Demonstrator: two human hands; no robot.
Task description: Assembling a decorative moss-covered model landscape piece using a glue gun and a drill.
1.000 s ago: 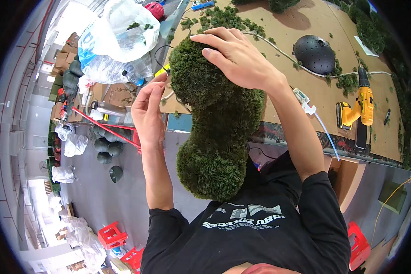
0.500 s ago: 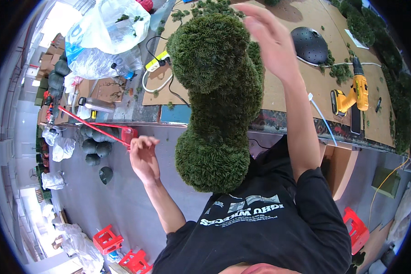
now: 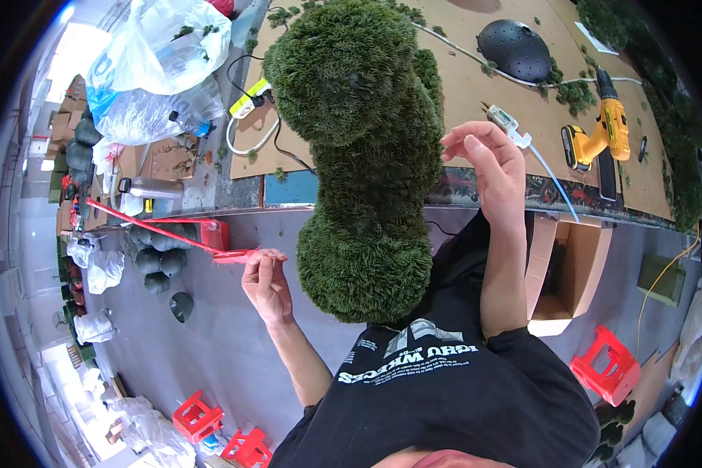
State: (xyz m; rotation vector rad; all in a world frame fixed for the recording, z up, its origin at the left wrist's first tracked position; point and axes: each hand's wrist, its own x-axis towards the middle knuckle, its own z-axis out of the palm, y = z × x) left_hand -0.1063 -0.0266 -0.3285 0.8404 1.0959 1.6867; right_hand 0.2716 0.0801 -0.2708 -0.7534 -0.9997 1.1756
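Note:
A tall, dense green artificial-foliage piece (image 3: 370,168), thick at both ends and narrower between, extends from the worktable to the front of my black shirt. My left hand (image 3: 268,290) is raised to the left of its lower end, apart from it. The left fingers are drawn together with the thumb; anything between them is too small to make out. Close to the foliage's right side is my right hand (image 3: 493,168), its fingers loosely bent and apart with nothing visible in them. Whether its fingertips touch the foliage I cannot tell.
On the cardboard-covered table (image 3: 460,86) lie a small pale tool (image 3: 507,123) with a light-blue strip, a yellow cordless drill (image 3: 600,140), a black perforated dome (image 3: 516,51) and a power strip (image 3: 249,100). Plastic bags (image 3: 160,70) lie left; an open carton (image 3: 565,277) stands below right.
My right hand has come down from beside the foliage's top to its middle, uncovering the pale tool. My left hand has moved slightly right and its fingers have closed together. The view has shifted slightly.

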